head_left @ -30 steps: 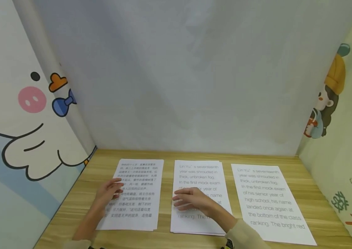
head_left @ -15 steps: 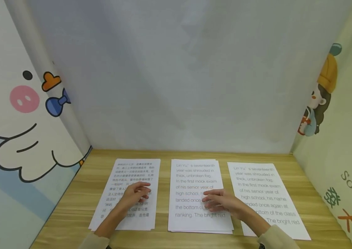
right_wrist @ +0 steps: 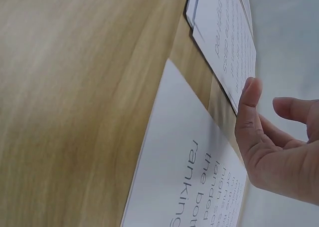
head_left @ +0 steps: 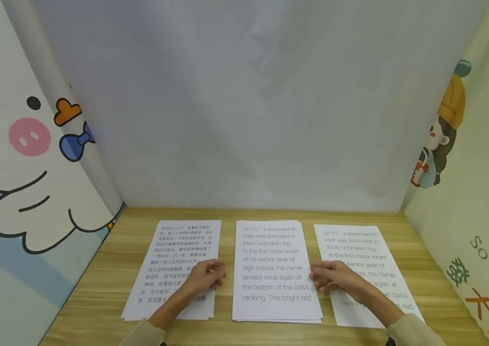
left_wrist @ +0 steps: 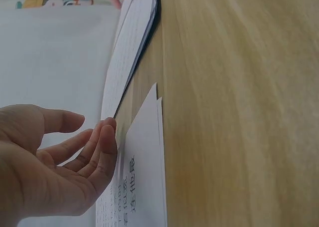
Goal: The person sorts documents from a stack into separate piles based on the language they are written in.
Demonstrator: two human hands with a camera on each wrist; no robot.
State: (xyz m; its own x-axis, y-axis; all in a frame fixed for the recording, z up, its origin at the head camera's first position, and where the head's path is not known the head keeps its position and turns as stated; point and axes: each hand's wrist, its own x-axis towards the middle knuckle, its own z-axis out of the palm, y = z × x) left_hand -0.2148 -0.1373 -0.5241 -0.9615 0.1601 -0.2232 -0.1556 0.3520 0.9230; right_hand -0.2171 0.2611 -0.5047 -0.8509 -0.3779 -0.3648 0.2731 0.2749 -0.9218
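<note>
Three lots of printed paper lie side by side on the wooden table. The left stack (head_left: 175, 250) bears Chinese text, and my left hand (head_left: 204, 278) hovers over its right edge. In the left wrist view that hand (left_wrist: 75, 162) has loosely bent fingers and holds nothing. English text covers the middle stack (head_left: 270, 269), whose sheets are slightly out of line. My right hand (head_left: 340, 279) is above the left edge of the right-hand English paper (head_left: 370, 250), fingertips near the middle stack's right edge. Nothing is between the fingers of the right hand (right_wrist: 279, 142) in the right wrist view.
A pale grey wall (head_left: 244, 120) rises behind the wooden table (head_left: 223, 331). The left panel (head_left: 45, 192) carries a cartoon animal, and the right panel (head_left: 478, 168) a cartoon figure and lettering. Narrow strips of table separate the papers.
Both hands have moved to the right, the left from the left stack's left side to its right edge, the right from over the middle stack to past its right edge. The view has shifted slightly.
</note>
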